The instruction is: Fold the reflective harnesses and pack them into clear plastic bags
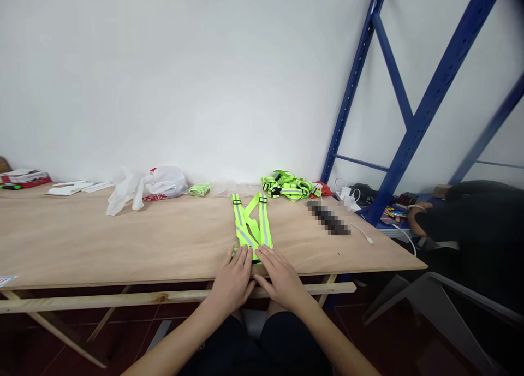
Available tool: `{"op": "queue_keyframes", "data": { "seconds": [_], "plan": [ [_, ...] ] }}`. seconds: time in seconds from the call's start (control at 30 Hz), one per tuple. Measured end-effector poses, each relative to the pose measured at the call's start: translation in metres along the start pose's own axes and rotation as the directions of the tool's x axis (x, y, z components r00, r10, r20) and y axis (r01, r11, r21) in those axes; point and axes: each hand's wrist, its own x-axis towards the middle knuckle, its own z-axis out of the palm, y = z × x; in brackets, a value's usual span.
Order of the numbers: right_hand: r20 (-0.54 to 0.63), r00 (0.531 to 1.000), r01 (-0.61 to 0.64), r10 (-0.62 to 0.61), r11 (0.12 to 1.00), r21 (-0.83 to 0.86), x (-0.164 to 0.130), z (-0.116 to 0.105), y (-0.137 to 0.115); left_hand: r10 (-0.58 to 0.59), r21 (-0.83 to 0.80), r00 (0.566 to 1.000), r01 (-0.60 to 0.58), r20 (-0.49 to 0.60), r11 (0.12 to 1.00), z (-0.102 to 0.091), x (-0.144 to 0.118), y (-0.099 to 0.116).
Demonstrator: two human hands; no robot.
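Observation:
A neon-yellow reflective vest [265, 223] made of straps with grey stripes lies on the wooden table [135, 245]. Two black buckles sit at its far end. My left hand [234, 278] rests on the near left end of the vest, fingers stretched out and flat. Beside it, my right hand [281, 275] lies on the near right end, its fingers also extended. Both thumbs point inward, close together below the table's front edge. The hands cover much of the vest's near end, where a bit of black shows between them.
A pile of similar reflective straps [290, 186] lies at the back. Left of it are a folded strap bundle in a packet [199, 189] and a white plastic bag [166, 182]. A blurred dark object [328, 218] and a white cable [363, 234] lie right. A blue rack [409, 130] stands near another person's arm [420, 220].

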Motion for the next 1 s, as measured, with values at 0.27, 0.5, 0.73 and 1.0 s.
{"op": "queue_keyframes", "data": {
  "seconds": [0.27, 0.5, 0.73, 1.0],
  "plan": [
    [0.042, 0.999, 0.029, -0.031, 0.998, 0.05, 0.017, -0.008, 0.014, 0.036, -0.03, 0.999, -0.036, -0.016, 0.999, -0.002, 0.004, -0.006],
    [0.099, 0.994, 0.05, -0.053, 0.998, 0.032, 0.016, -0.002, 0.015, 0.002, -0.044, 1.0, -0.002, 0.011, 0.999, 0.004, 0.0, -0.004],
    [0.082, 0.995, 0.054, -0.053, 0.999, -0.006, 0.013, -0.002, 0.011, -0.003, -0.102, 1.0, 0.005, 0.019, 0.995, -0.001, -0.003, -0.003],
    [-0.029, 0.995, 0.09, -0.093, 0.993, -0.076, -0.007, 0.01, 0.004, 0.009, -0.219, 0.967, -0.067, -0.255, 0.974, 0.007, -0.013, -0.012]
  ]
}}
